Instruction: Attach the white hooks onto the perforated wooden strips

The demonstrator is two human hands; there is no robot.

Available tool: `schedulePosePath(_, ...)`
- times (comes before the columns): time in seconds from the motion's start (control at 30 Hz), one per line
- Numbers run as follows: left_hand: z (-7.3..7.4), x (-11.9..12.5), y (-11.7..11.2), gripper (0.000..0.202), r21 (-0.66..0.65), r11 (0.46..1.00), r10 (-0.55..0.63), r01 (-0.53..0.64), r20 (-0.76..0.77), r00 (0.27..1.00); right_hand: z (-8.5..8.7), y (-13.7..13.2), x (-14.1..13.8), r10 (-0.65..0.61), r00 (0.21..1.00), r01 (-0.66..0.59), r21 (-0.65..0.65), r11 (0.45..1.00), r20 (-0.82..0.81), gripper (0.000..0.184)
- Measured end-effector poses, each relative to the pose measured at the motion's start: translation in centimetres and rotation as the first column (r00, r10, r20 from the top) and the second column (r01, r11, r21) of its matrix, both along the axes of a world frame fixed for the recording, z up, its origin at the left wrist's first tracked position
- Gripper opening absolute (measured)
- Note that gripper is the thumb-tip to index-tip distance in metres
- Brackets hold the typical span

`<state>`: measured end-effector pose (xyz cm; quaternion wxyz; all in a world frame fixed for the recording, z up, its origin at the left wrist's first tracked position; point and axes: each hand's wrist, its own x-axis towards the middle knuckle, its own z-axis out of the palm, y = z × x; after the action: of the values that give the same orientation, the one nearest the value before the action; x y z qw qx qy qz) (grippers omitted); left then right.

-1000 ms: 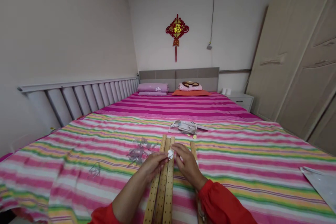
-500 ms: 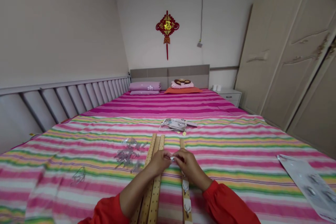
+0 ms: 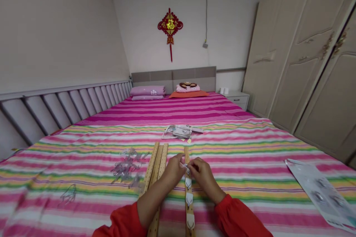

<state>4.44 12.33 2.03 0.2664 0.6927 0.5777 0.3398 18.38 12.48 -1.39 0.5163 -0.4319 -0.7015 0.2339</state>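
My left hand and my right hand are closed in pinches over a narrow wooden strip. Between their fingertips is a small whitish hook, partly hidden by the fingers and held at the strip's surface. Nearer to me, several hooks with pale square backings sit in a row along the strip, among them one hook. Left of the strip lie perforated wooden strips side by side, partly covered by my left forearm.
Clear plastic pieces are heaped left of the strips, with a loose clear piece farther left. A plastic packet lies beyond. At right is a blister pack. Everything rests on a striped bedspread.
Both hands have brought the small hook from the gap between the strips over onto the single strip. The view has turned slightly to the right.
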Motion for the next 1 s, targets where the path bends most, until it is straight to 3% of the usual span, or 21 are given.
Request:
schedulePosePath(0.1, -0.4, 0.5, 0.6, 0.049, 0.043, 0.999, 0.013, -0.015, 0.045, 0.999, -0.4, 0.7, 0.2, -0.024, 0.994, 0.014, -0.093, 0.996, -0.104, 0.015)
schedulePosePath(0.17, -0.9, 0.8, 0.9, 0.04, 0.075, 0.996, 0.03, -0.038, 0.107, 0.994, -0.6, 1.3, 0.1, -0.021, 0.965, -0.033, -0.199, 0.979, -0.262, 0.018)
schedulePosePath(0.27, -2.1, 0.9, 1.5, 0.016, 0.042, 0.998, 0.039, -0.051, 0.242, 0.969, -1.0, 2.3, 0.0, -0.051, 0.842, -0.179, -0.366, 0.913, -0.538, 0.024)
schedulePosePath(0.33, -2.7, 0.6, 2.2, 0.004, -0.019, 0.998, 0.06, -0.057, 0.318, 0.946, -1.6, 3.0, 0.1, -0.092, 0.781, -0.23, -0.423, 0.877, -0.617, 0.027)
schedulePosePath(0.6, -3.8, -0.3, 5.6, 0.009, -0.372, 0.924, 0.255, -0.089, 0.426, 0.868, -4.4, 5.5, -0.1, -0.163, 0.733, -0.297, -0.526, 0.797, -0.661, 0.024)
schedulePosePath(1.0, -5.4, 0.9, 6.7, 0.011, -0.489, 0.867, 0.361, -0.097, 0.482, 0.798, -5.9, 7.3, -0.5, -0.216, 0.739, -0.303, -0.601, 0.739, -0.638, 0.017)
